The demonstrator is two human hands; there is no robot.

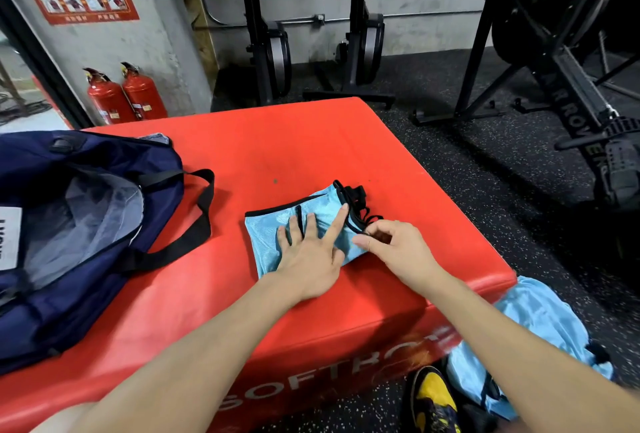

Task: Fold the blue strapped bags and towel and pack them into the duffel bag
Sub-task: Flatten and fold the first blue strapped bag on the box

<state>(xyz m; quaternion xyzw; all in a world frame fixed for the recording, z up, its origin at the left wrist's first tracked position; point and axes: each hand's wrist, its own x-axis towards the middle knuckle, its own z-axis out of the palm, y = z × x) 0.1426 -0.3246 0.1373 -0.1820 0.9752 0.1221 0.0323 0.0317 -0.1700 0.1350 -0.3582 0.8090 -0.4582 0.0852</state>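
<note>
A light blue bag with black trim and black straps lies folded on the red padded box. My left hand presses flat on it with fingers spread. My right hand pinches a black strap at the bag's right edge. The navy duffel bag lies unzipped at the left of the box, its grey lining showing. A second light blue bag lies on the floor beside the box at lower right. I see no towel lying apart.
The box's front right corner drops to a speckled black floor. My yellow and black shoe stands by the box. Rowing machines stand at the back and right. Two red fire extinguishers stand by the wall.
</note>
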